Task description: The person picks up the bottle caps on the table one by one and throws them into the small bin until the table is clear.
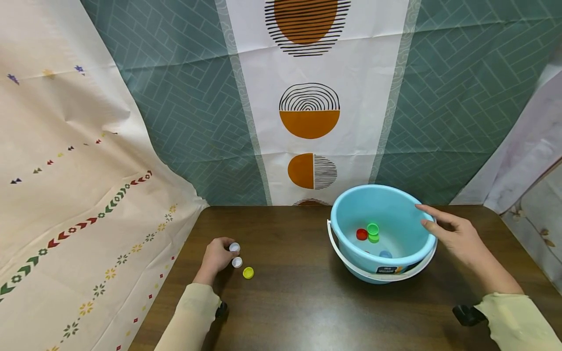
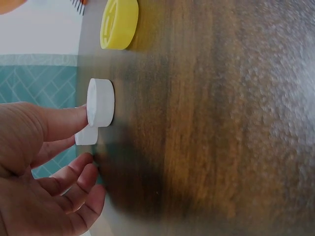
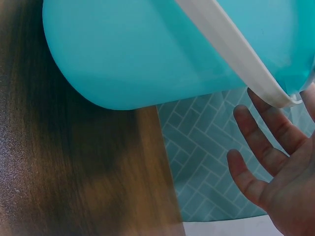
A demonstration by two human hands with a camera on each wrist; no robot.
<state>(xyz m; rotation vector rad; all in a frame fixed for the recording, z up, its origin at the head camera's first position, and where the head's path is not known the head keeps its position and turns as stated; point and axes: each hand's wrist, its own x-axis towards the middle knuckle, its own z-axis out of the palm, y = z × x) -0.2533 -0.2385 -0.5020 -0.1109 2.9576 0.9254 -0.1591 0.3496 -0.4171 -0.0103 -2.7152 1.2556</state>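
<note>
At the table's left, my left hand [image 1: 217, 256] pinches a white bottle cap [image 1: 234, 247] between thumb and index finger; its other fingers hang loosely curled in the left wrist view. A second white cap [image 2: 102, 103] sits right beside the thumb, and a yellow cap [image 1: 248, 273] lies a little nearer me. My right hand [image 1: 458, 239] rests at the right rim of a light blue bucket [image 1: 373, 192], thumb and index finger reaching over it. Its other fingers [image 3: 258, 142] spread loosely outside, near the white handle [image 3: 236, 49]. A red cap [image 1: 362, 234], green caps [image 1: 372, 229] and a blue cap [image 1: 385, 254] lie inside the bucket.
The brown wooden table [image 1: 281, 312] carries everything. Behind it hangs a patterned green and white curtain [image 1: 184, 97]. Cream embroidered cloth [image 1: 79, 170] drapes along the left edge, and pale cloth [image 1: 522, 141] hangs at the right.
</note>
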